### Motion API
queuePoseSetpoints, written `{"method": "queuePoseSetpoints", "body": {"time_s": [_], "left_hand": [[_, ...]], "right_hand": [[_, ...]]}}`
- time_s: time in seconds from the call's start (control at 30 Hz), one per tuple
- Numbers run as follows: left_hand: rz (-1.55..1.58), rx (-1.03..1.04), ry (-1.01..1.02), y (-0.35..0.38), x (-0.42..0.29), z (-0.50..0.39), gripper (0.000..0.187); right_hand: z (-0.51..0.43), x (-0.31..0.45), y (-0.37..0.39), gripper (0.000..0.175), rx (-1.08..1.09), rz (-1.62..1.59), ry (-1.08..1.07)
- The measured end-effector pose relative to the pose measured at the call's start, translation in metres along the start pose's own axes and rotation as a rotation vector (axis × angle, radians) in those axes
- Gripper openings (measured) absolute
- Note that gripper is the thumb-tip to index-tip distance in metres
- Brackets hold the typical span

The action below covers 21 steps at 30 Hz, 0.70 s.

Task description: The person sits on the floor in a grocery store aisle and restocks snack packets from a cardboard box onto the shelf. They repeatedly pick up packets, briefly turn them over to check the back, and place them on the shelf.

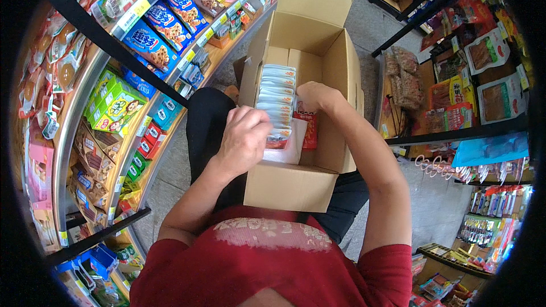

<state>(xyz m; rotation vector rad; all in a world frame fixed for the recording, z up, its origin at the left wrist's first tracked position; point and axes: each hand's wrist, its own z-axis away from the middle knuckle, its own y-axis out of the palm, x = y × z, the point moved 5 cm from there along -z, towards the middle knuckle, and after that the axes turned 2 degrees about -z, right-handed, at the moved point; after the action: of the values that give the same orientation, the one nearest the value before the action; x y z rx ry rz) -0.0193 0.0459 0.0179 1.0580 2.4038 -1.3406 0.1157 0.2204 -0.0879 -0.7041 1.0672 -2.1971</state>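
An open cardboard box [290, 192] stands before me with its flaps folded out. Along its left side runs a row of white packets [276, 89] standing on edge. My left hand [245, 138], fingers bent, is at the box's left edge beside the near end of the row; whether it grips a packet cannot be told. Inside the box, my right hand [318, 96] reaches down to the right of the row, its fingertips hidden. Below that hand lies a red packet [310, 130], next to a white sheet or bag [297, 140].
A curved wooden shelf [187, 62] at left holds blue cookie packs [151, 44] and a green snack box [113, 106]. At right, another shelf [420, 123] with a black metal frame carries packaged foods. Grey floor tiles [164, 183] show between shelf and box.
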Motion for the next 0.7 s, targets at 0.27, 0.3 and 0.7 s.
{"method": "queuePoseSetpoints", "body": {"time_s": [0.27, 0.3, 0.7], "left_hand": [[0.108, -0.022, -0.048, 0.001, 0.003, 0.002, 0.013], [0.114, -0.022, -0.054, 0.001, 0.002, 0.002, 0.014], [0.156, -0.013, -0.089, 0.001, 0.004, 0.004, 0.014]], "right_hand": [[-0.021, -0.004, 0.014, 0.033, 0.102, 0.044, 0.072], [-0.021, -0.004, 0.016, 0.033, 0.1, 0.039, 0.081], [-0.014, -0.006, 0.008, 0.028, 0.098, -0.02, 0.151]]}}
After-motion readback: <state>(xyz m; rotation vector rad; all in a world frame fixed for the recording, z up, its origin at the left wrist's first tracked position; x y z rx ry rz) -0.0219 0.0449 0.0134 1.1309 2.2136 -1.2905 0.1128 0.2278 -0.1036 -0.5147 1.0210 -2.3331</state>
